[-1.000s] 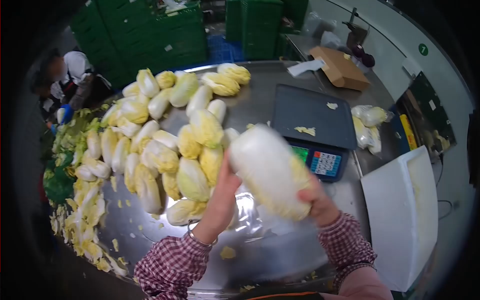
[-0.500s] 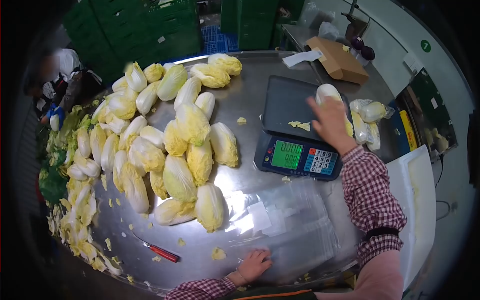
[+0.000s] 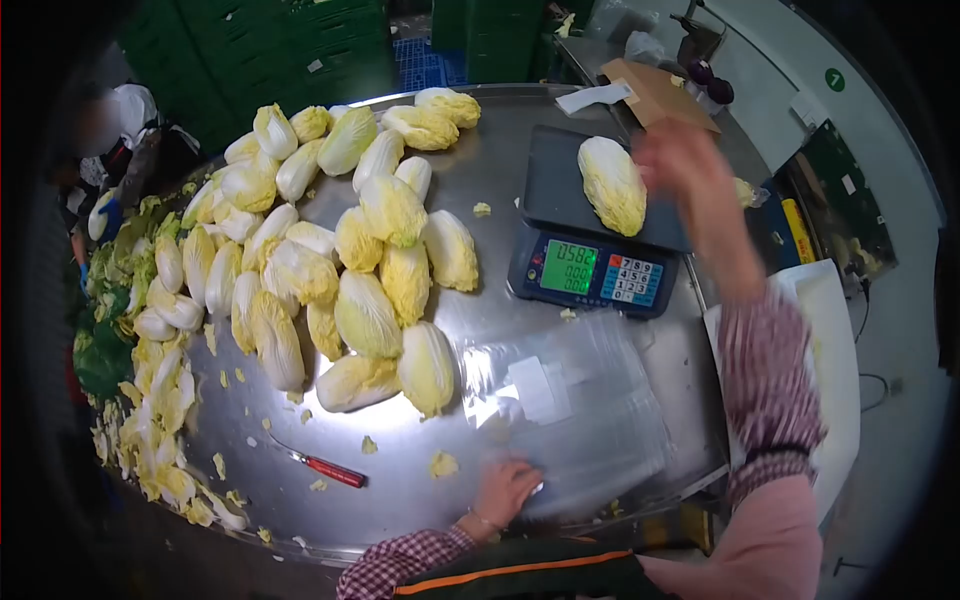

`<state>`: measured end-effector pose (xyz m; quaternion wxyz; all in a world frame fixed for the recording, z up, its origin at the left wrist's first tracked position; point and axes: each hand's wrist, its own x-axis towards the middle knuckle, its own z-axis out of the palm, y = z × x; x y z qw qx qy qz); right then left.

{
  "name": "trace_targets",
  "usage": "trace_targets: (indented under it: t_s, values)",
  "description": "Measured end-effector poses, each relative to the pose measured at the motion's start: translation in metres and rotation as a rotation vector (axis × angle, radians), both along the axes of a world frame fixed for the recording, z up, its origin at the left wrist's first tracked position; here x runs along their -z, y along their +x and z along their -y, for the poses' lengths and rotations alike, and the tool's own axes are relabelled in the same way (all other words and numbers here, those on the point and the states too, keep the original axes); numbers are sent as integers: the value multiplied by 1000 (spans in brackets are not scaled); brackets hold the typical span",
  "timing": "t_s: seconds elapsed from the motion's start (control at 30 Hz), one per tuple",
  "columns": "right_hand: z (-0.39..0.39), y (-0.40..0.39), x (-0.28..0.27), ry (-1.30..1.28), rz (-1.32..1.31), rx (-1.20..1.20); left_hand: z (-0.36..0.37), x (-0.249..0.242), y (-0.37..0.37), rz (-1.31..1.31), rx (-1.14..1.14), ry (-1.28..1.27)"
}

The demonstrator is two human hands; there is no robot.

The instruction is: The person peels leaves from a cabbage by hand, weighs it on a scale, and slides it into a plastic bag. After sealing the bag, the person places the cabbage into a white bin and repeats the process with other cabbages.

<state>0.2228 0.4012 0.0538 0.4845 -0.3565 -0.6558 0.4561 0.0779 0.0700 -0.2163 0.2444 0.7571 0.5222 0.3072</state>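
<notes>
A napa cabbage (image 3: 612, 187) lies on the dark platform of a digital scale (image 3: 560, 180), whose green display (image 3: 571, 268) is lit and seems to read 0.582. Just right of the cabbage is my right hand (image 3: 683, 160), smeared by motion, so its fingers cannot be made out; it looks apart from the cabbage. My left hand (image 3: 503, 493) is low at the table's near side, fingers bent and closed at the edge of clear plastic bags (image 3: 600, 420). A shiny bit shows at its fingertips. The bags lie flat in front of the scale.
Many napa cabbages (image 3: 367, 315) are heaped on the metal table (image 3: 330, 450), with trimmed leaves (image 3: 160, 400) along its left edge. A red-handled knife (image 3: 335, 471) lies near the front. A cardboard box (image 3: 660, 95) stands behind the scale. Another person (image 3: 130, 130) works at far left.
The cabbage on the scale now lies further left on the platform, uncovered. My right hand has moved off it, up and right. The display went from zero to a reading. My left hand's fingers have drawn together.
</notes>
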Motion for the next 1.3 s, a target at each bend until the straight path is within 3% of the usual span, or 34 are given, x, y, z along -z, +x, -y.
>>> trace_targets:
  t_s: [0.03, 0.07, 0.1, 0.13, 0.17, 0.23, 0.3, 0.37, 0.43, 0.5, 0.57, 0.63, 0.67, 0.7, 0.77, 0.8, 0.87, 0.9, 0.97, 1.0, 1.03, 1.07, 1.13, 1.2, 1.23, 1.27, 1.3]
  values:
    - [49, 21, 26, -145, 171, -109, -4, -3, 5, 71, -84, -21]
    - [100, 37, 74, -228, 172, -119, -2, -4, 8, 138, -169, -43]
    - [148, 50, 116, -85, 439, -93, 2, 1, 8, 138, -172, -40]
    - [188, 52, 143, -4, 629, 3, 3, 8, 7, 78, -67, -30]
    - [222, 65, 180, -137, 670, 119, 6, 16, 6, 17, 35, -25]
    - [267, 84, 219, -551, 189, 356, 1, 32, -6, 2, 62, -134]
    - [272, 107, 212, -578, 101, 516, -5, 25, -15, -29, 103, -256]
    - [244, 133, 175, -456, 7, 593, -22, -6, -20, 314, -49, -529]
    - [199, 161, 143, -479, -62, 688, -23, 2, -13, 341, -49, -550]
    - [146, 167, 115, -410, -28, 602, -25, 20, -6, 485, -20, -758]
    - [94, 150, 89, -367, 83, 528, -31, -1, 2, 541, -83, -844]
    - [34, 146, 100, -308, 140, 430, -23, 2, 11, 267, 14, -272]
    - [8, 134, 105, -240, 250, 475, -18, 15, 13, 71, 134, -178]
    - [-17, 119, 111, -169, 359, 515, -14, 11, 17, 64, 126, -178]
    - [-84, 104, 154, 133, 704, 615, -9, -2, 24, -272, 126, -45]
    - [-88, 89, 150, 135, 688, 616, -2, 6, 30, -329, 54, -140]
    - [-83, 49, 133, 4, 1122, 591, 1, 15, 34, -351, 27, -150]
    - [-90, 48, 129, 4, 1119, 587, 0, 18, 33, -359, 1, -159]
    - [-109, 55, 120, -172, 1019, 421, -2, 23, 30, -286, -28, -119]
    - [-121, 76, 131, -46, 710, 360, 0, 25, 30, -212, -56, -76]
    - [-120, 92, 124, -431, 280, 174, 2, 26, 31, -140, -85, -36]
    - [-97, 101, 103, -742, 55, 110, 6, 28, 33, -132, -98, -44]
    - [-31, 131, 107, -827, -210, 6, 9, 26, 29, 65, -131, 7]
    - [67, 161, 132, -926, -443, -169, 7, 0, 29, 28, -147, 19]
    - [124, 163, 127, -951, -422, -406, 4, -11, 29, -16, -150, 54]
    - [194, 185, 149, -987, -349, -273, 3, -8, 30, -8, -109, 21]
    - [258, 169, 165, -1185, -685, -125, 1, 1, 31, 0, -65, -11]
